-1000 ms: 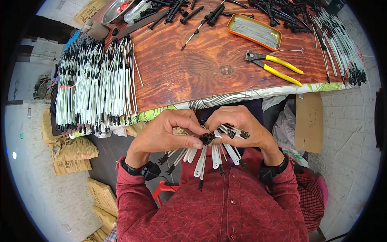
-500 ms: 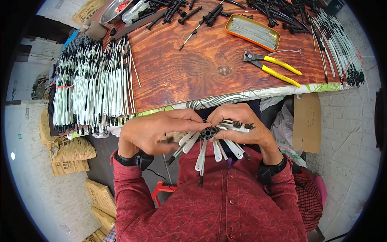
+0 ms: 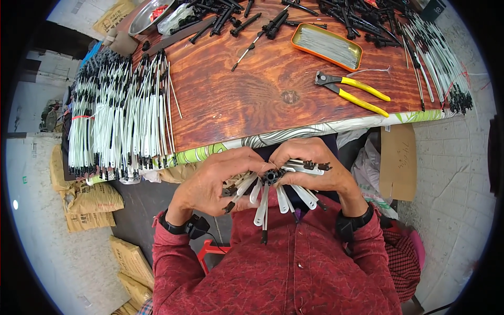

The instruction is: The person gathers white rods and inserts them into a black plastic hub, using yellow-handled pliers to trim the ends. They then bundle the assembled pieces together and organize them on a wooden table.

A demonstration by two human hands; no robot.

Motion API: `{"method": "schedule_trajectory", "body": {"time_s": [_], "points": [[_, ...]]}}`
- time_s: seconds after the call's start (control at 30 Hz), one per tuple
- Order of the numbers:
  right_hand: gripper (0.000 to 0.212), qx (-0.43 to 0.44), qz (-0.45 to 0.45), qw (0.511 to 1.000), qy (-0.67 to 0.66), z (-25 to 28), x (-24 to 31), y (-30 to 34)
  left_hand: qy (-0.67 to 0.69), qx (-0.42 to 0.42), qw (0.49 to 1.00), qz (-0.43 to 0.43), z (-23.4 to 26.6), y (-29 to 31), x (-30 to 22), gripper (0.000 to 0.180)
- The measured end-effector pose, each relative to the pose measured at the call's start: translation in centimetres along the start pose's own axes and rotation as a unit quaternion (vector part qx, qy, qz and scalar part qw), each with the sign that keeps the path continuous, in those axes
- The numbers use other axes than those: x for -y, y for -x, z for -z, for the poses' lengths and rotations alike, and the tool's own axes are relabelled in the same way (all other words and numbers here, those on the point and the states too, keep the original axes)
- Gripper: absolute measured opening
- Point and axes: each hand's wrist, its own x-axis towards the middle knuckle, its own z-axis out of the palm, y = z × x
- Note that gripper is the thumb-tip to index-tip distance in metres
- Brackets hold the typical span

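Head view shows a black hub with white ribs spreading out of it, held before the person's chest, just off the near edge of the surface. The right hand has its grip closed, the finger and the thumb pinching the right side of this hub, while several ribs pass through toward the right. The left hand is curved around the left ribs, with one fingertip at the hub; its finger and thumb stand apart, and I cannot tell how firmly this grip holds. Farther on the surface, to the right, lie pliers with yellow handles, and behind them is an orange tin filled with thin grey wires. A large bundle of ribs is at the left, another bundle at the far right. Black parts are heaped along the far side, and a metal bowl is at far left. Beyond the surface, sacks are at the left and a cardboard piece at the right.
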Motion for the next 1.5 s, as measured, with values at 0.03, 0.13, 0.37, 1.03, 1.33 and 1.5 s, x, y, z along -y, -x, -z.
{"method": "schedule_trajectory", "body": {"time_s": [0.03, 0.13, 0.37, 1.03, 1.33, 1.5], "points": [[0.028, -0.006, 0.009, 1.000, 0.002, -0.1, 0.0, 0.0, 0.004, 0.006, 1.000, 0.004, 0.1, -0.1, -0.2, 0.068], [0.029, -0.018, 0.025, 0.999, 0.007, -0.2, 0.0, -0.2, 0.015, 0.028, 0.999, 0.005, 0.8, -0.1, -0.2, 0.067], [0.030, 0.007, 0.025, 1.000, 0.013, -0.6, 0.6, -0.6, 0.122, 0.162, 0.979, 0.013, 4.3, -0.5, 1.3, 0.061], [0.028, -0.011, -0.006, 1.000, 0.029, -0.6, 0.6, -0.3, 0.253, -0.070, 0.914, 0.310, -0.5, -1.7, -0.5, 0.011], [0.028, -0.014, -0.009, 1.000, 0.010, -0.6, 0.7, -0.2, 0.254, -0.108, 0.914, 0.299, -1.1, -1.4, -0.9, 0.012], [0.027, -0.013, -0.011, 1.000, -0.002, -0.6, 0.7, -0.1, 0.216, -0.103, 0.931, 0.275, -1.2, -1.4, -0.4, 0.013]]}}
